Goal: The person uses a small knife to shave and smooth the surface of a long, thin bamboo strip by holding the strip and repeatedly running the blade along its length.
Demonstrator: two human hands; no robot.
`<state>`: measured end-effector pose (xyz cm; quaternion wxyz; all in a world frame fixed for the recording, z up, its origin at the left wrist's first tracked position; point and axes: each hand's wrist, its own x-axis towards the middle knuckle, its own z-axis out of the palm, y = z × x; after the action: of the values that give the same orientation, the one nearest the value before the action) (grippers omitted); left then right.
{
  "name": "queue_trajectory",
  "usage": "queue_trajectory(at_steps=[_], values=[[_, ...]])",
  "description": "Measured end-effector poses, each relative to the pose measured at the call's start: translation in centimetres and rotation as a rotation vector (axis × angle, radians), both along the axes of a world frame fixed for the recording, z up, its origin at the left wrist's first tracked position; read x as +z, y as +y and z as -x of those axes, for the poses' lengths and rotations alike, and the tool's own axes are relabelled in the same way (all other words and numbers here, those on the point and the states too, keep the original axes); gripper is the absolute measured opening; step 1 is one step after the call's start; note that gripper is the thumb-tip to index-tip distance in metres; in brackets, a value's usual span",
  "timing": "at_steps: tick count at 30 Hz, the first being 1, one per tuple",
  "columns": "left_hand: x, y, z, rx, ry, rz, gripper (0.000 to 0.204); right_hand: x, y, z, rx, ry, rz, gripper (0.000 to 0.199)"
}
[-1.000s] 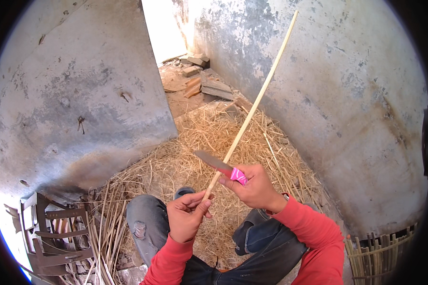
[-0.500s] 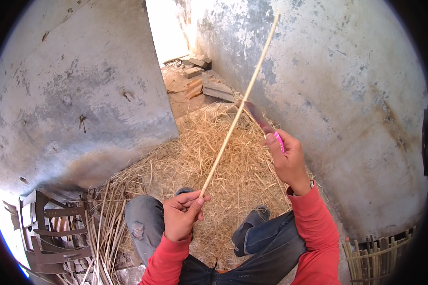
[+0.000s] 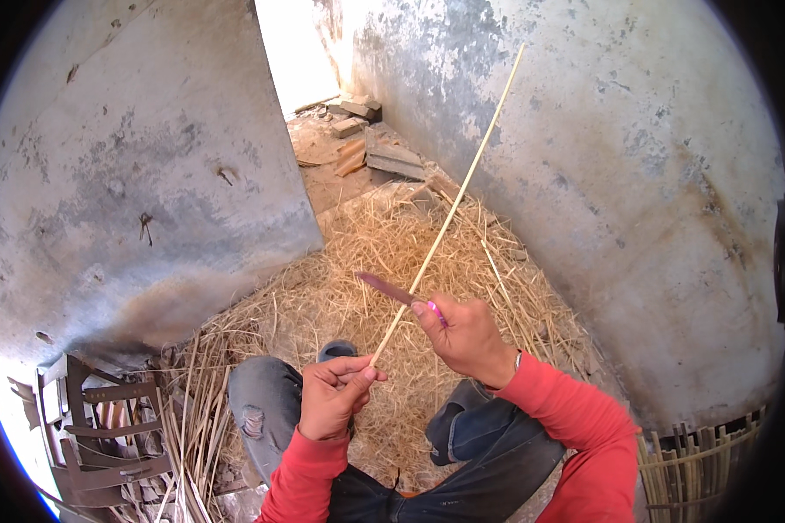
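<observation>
My left hand (image 3: 336, 394) pinches the lower end of a long, thin, pale bamboo strip (image 3: 464, 187) between thumb and fingers. The strip slants up and away to the right, its far tip in front of the right wall. In my right hand (image 3: 471, 338) is a knife (image 3: 385, 286) with a pink handle, the fingers closed round it. Its dark blade lies across the strip a little above my left hand, pointing left. Whether the edge touches the strip I cannot tell.
Pale shavings (image 3: 340, 253) cover the floor around my legs. Long strips (image 3: 192, 427) are piled at the left, beside a dark broken frame (image 3: 113, 427). A slatted bamboo basket (image 3: 689, 466) stands at the lower right. Bricks (image 3: 358, 109) lie by the doorway between two worn walls.
My right hand has brought the knife down and left along the strip, closer to my left hand. The left hand stays nearly in place, still pinching the strip.
</observation>
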<state>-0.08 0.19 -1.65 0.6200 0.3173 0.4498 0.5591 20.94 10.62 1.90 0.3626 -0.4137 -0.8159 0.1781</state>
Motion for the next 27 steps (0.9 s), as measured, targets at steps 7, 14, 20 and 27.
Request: queue_trajectory(at_steps=[7,14,20,27], values=[[-0.5,0.0,-0.1,-0.004,-0.034,-0.008,0.020,-0.6,-1.7,0.8,0.106,-0.001,0.144,0.034],[-1.0,0.1,0.0,-0.029,-0.096,-0.013,0.021,-0.8,-2.2,1.0,0.140,0.028,0.231,0.036],[-1.0,0.4,-0.3,-0.015,-0.109,-0.024,0.021,-1.4,-2.3,1.1,0.186,0.060,0.259,0.037],[-0.2,0.5,-0.9,0.018,-0.097,-0.045,0.023,-1.1,-0.9,0.1,0.231,0.306,0.721,0.035]])
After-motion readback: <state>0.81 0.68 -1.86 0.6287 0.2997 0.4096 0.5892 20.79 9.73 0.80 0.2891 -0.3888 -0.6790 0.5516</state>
